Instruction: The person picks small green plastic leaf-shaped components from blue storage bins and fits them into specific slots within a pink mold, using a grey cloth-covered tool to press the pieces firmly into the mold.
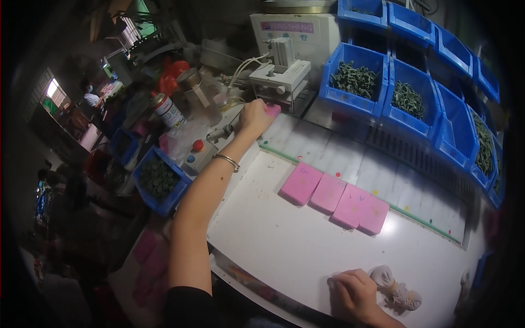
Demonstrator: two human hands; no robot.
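Note:
My left hand (256,118) reaches far forward with a bracelet on its wrist. Its fingers are closed round a pink block (273,110), at the foot of a small metal press-like fixture (280,82). My right hand (356,294) rests at the near right of the white worktop (273,218), its fingers curled; whatever may be inside them is hidden. Just right of it lies a knotted grey cloth bundle (383,276). Between the two hands, several pink blocks (301,183) stand side by side along a green strip.
Blue bins (358,74) of small green parts rise at the right and back. On the left are a control box with a red button (198,145), a spray can (167,111), a jar (192,85) and another blue bin (178,203). A person (91,95) is in the far background.

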